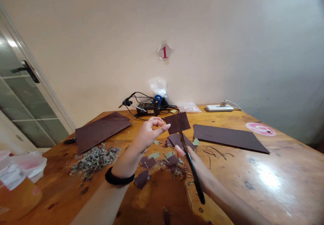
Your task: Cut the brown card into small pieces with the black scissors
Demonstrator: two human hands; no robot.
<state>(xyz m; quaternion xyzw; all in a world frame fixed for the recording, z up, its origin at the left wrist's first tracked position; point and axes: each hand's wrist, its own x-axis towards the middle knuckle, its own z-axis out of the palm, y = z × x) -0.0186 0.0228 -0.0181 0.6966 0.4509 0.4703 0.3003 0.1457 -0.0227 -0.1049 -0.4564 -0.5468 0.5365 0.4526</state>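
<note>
Between the thumb and fingers of my left hand (152,130) is the left edge of a small dark brown sandpaper piece (172,122), raised above the table. My right hand (191,157) is closed around black-handled scissors (191,164), seen edge-on. Their dark blade lies across the middle of the piece; how far it has cut in is hard to tell. Below the hands, several cut sandpaper scraps (149,162) lie scattered, some with their pale greenish backs up. Another brown piece (181,140) lies just behind my right fingers.
Large brown sheets lie left (101,130) and right (227,137). Shredded bits (95,161) form a heap at left, near plastic bags (25,167). A black device with cables (148,107), a clear bag (189,107) and a power strip (219,108) stand along the wall.
</note>
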